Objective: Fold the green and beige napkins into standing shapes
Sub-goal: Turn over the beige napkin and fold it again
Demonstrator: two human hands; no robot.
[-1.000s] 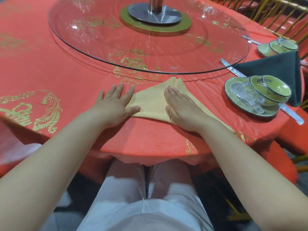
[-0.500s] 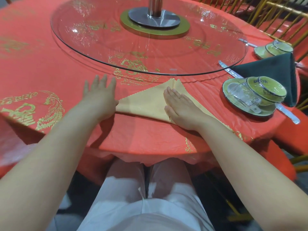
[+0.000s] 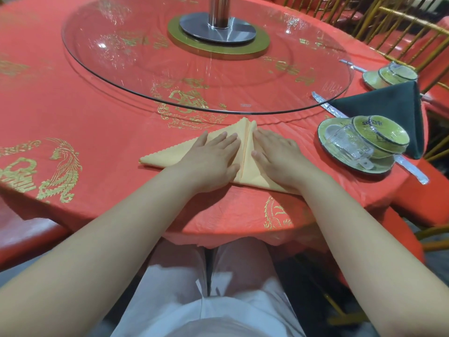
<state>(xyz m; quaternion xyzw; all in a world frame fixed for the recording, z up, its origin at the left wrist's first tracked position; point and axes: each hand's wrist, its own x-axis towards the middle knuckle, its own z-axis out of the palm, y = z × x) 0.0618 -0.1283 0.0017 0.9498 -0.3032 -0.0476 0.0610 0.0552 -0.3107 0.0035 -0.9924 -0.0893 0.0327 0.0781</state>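
The beige napkin (image 3: 167, 155) lies flat on the red tablecloth as a triangle, its point toward the glass turntable and a crease running down its middle. My left hand (image 3: 213, 156) presses flat on the napkin just left of the crease, fingers spread. My right hand (image 3: 277, 155) presses flat just right of it and covers the napkin's right part. The dark green napkin (image 3: 386, 105) stands folded as a cone at the right, behind a place setting.
A glass turntable (image 3: 121, 69) on a steel post fills the table's middle. At the right a plate (image 3: 384, 164) carries a bowl and an overturned glass, with wrapped cutlery beside it. A second setting (image 3: 388, 75) and gold chairs stand farther back. The table edge (image 3: 218, 229) is close to my lap.
My left hand went out to the napkin's left corner, then came back in and now lies flat beside the centre crease. My right hand stayed pressing the napkin.
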